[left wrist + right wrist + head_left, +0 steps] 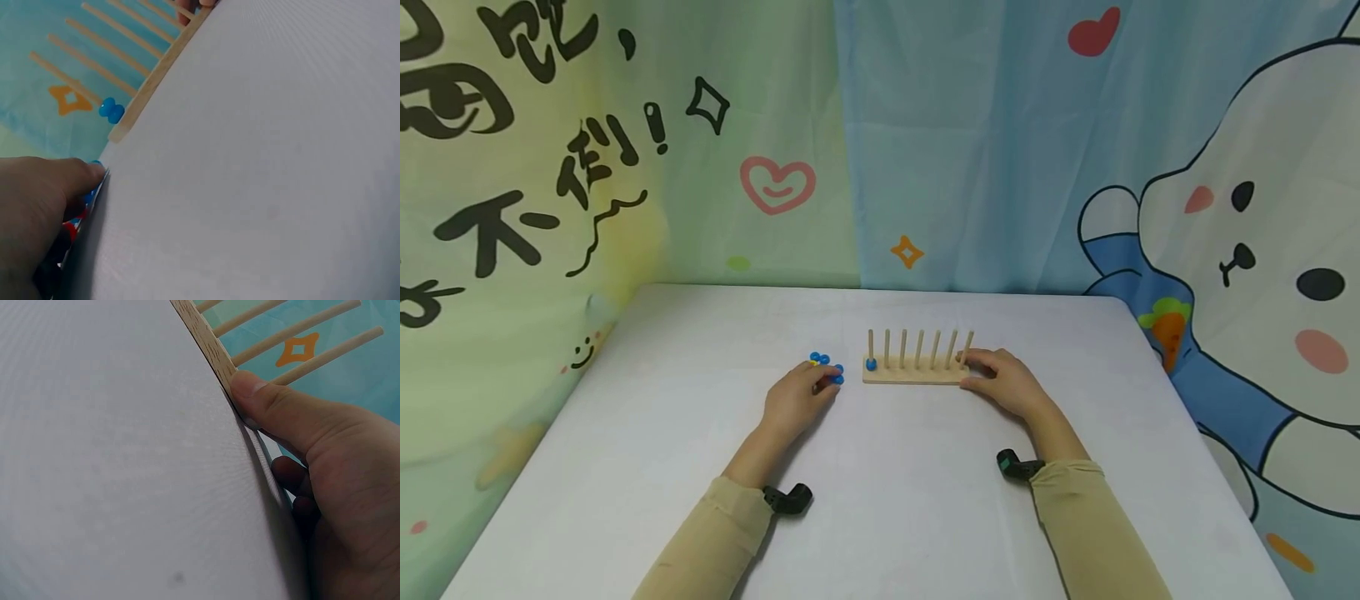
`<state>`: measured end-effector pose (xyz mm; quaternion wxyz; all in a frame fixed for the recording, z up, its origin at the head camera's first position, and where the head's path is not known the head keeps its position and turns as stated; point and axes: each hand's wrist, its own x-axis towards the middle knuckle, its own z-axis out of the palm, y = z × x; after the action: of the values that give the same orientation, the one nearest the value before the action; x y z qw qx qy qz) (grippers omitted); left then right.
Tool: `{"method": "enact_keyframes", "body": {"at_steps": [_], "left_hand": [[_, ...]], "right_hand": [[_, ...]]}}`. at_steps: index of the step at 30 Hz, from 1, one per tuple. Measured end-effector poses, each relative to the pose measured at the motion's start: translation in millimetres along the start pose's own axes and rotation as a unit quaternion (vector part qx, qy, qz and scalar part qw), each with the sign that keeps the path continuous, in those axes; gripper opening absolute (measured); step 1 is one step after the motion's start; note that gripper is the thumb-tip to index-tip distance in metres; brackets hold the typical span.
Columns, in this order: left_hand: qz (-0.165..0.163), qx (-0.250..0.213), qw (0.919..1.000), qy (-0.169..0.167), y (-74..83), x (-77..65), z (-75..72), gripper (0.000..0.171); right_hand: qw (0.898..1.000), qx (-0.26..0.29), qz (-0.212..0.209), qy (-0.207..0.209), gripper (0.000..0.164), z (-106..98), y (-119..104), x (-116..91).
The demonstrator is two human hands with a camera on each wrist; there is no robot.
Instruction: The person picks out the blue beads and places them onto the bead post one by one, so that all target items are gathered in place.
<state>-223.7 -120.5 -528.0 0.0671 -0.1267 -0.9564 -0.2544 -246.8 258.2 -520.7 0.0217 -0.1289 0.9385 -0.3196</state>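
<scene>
Wooden pegboard sits on the white table, nearer its far edge than its near one, roughly midway between the sides. Early stage, by the look of it: of seven upright pegs, only the one at the end toward the table's left edge carries blue beads; left wrist view shows two rounded blue shapes there, low down. Other pegs look bare, though fingers partly cover the foot of the last one. Left over: loose beads beyond that end, toward the table's left edge, mostly blue, a bit of yellow, some red in the left wrist view. Left hand has fingertips at the loose beads; can't tell if one is pinched. Right hand grips the pegboard's other end, thumb in front.
</scene>
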Motion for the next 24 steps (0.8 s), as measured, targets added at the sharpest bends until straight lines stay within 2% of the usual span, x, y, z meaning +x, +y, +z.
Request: {"method": "enact_keyframes", "body": {"at_steps": [17,24], "left_hand": [[0.005,0.035,0.9994,0.000,2.9,-2.1,-0.8,0.025],[-0.007,0.031,0.9994,-0.011,2.4,-1.8,-1.3,0.027]], "right_hand": [[1.000,0.001,0.001,0.000,0.056,1.0,1.2,-0.3],[1.000,0.002,0.002,-0.002,0.055,1.2,1.5,0.1]]}}
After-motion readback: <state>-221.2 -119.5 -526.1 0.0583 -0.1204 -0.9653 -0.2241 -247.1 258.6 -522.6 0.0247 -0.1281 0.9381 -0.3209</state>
